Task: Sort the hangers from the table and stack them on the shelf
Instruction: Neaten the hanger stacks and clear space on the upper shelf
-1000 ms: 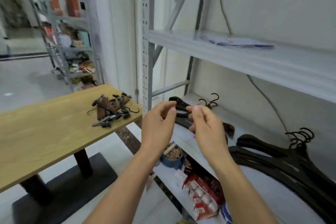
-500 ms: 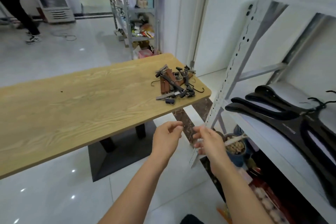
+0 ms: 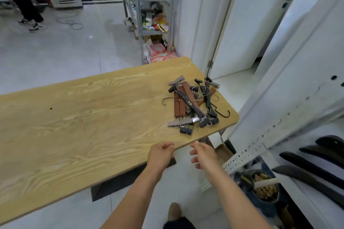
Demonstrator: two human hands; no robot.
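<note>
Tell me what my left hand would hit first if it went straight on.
Likely the pile of clip hangers on the table; only bare wood lies between it and the left hand. Hand height is unclear.

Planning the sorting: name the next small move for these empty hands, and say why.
Probably reach the right hand forward to the tangled pile of brown and black clip hangers on the light wooden table. It and the left hand hold nothing, loosely curled at the table's near edge, short of the pile.
</note>
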